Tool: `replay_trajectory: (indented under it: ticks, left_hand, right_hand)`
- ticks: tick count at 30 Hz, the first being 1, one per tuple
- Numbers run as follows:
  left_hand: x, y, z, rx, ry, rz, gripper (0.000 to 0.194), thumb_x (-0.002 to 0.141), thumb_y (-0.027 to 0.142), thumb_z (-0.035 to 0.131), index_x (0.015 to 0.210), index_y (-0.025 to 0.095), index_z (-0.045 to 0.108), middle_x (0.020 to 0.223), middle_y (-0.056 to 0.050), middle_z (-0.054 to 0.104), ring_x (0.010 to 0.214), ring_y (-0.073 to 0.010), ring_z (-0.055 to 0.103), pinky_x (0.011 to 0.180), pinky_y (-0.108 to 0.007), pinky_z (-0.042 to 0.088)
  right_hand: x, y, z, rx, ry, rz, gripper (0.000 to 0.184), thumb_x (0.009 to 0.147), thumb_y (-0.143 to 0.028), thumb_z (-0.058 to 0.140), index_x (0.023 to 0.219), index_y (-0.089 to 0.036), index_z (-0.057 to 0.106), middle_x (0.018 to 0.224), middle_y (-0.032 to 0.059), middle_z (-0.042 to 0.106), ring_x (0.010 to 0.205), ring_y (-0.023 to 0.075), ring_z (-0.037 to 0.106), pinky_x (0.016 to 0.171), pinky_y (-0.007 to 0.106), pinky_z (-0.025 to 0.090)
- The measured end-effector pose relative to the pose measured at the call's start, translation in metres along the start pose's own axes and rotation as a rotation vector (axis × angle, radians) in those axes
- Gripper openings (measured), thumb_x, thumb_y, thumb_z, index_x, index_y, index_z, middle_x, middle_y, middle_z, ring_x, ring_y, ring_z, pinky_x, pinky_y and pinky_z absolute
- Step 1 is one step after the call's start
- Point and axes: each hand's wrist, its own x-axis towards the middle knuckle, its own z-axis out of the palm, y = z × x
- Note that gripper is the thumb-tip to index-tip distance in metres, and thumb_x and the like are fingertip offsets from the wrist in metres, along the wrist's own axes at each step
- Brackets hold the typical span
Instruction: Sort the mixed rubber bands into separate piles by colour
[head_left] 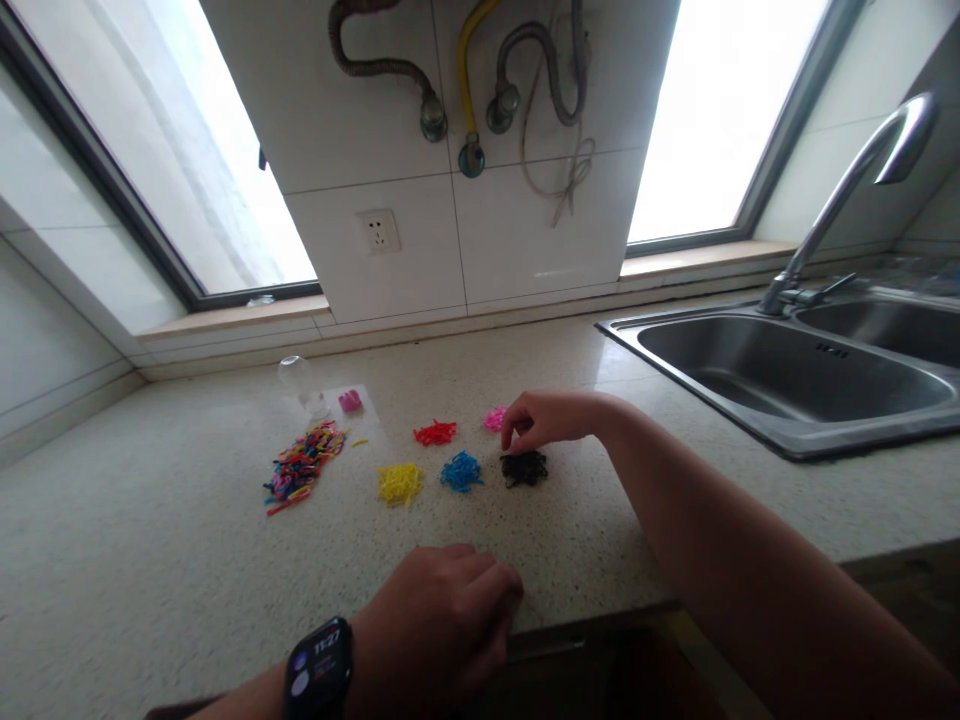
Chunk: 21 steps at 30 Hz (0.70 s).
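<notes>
My right hand (551, 420) reaches over the black pile of small rubber bands (524, 468), fingertips bent down in a pinch at its upper edge. Whatever they hold is too small to make out. Partly behind that hand lies a pink pile (494, 419). To the left are a blue pile (461, 471), a red pile (435, 432) and a yellow pile (400, 484). Farther left is a heap of mixed-colour bands (304, 467), with one yellow band (361, 442) beside it. My left hand (450, 615) rests curled at the counter's front edge, with nothing showing in it.
A clear small bottle (298, 385) and a pink lump-shaped piece (349, 401) stand behind the mixed heap. At right, a steel sink (750, 400) with a tall faucet (840, 195) is set into the speckled counter (172, 540). Hoses and a socket (379, 231) are on the wall.
</notes>
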Motion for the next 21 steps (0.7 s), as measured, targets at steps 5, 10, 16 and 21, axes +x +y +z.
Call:
replay_trajectory:
  ticks: [5, 10, 16, 21]
  left_hand:
    - [0.000, 0.000, -0.001, 0.002, -0.008, -0.002, 0.018, 0.088, 0.016, 0.049, 0.104, 0.023, 0.056, 0.085, 0.000, 0.064, 0.074, -0.0172, 0.057, 0.062, -0.031, 0.038]
    - [0.001, 0.000, -0.002, 0.013, -0.004, 0.003, 0.015, 0.088, 0.017, 0.050, 0.101, 0.022, 0.055, 0.085, 0.000, 0.064, 0.074, -0.0166, 0.057, 0.061, -0.030, 0.039]
    - [0.001, -0.001, -0.002, 0.034, 0.003, 0.018, 0.012, 0.086, 0.017, 0.052, 0.097, 0.022, 0.054, 0.082, 0.001, 0.063, 0.072, -0.0165, 0.056, 0.060, -0.029, 0.038]
    - [0.000, -0.001, -0.001, 0.041, 0.010, 0.012, 0.014, 0.086, 0.019, 0.052, 0.099, 0.022, 0.056, 0.083, 0.000, 0.064, 0.073, -0.0165, 0.057, 0.062, -0.029, 0.039]
  right_hand:
    - [0.000, 0.004, 0.001, -0.009, -0.027, 0.018, 0.027, 0.078, -0.030, 0.070, 0.099, -0.014, 0.075, 0.065, -0.0028, 0.054, 0.059, 0.0098, 0.046, 0.054, 0.023, 0.033]
    - [0.001, 0.010, 0.000, 0.066, 0.118, -0.014, 0.028, 0.079, -0.037, 0.069, 0.096, -0.015, 0.074, 0.066, -0.0016, 0.057, 0.060, 0.0106, 0.046, 0.055, 0.024, 0.033]
    - [0.015, 0.041, 0.003, 0.097, 0.436, 0.028, 0.028, 0.085, -0.041, 0.060, 0.089, -0.015, 0.071, 0.072, 0.0016, 0.063, 0.063, 0.0123, 0.049, 0.060, 0.026, 0.037]
    - [0.026, 0.072, 0.005, 0.097, 0.571, 0.135, 0.028, 0.084, -0.038, 0.059, 0.090, -0.013, 0.071, 0.077, 0.0047, 0.067, 0.069, 0.0148, 0.054, 0.065, 0.028, 0.041]
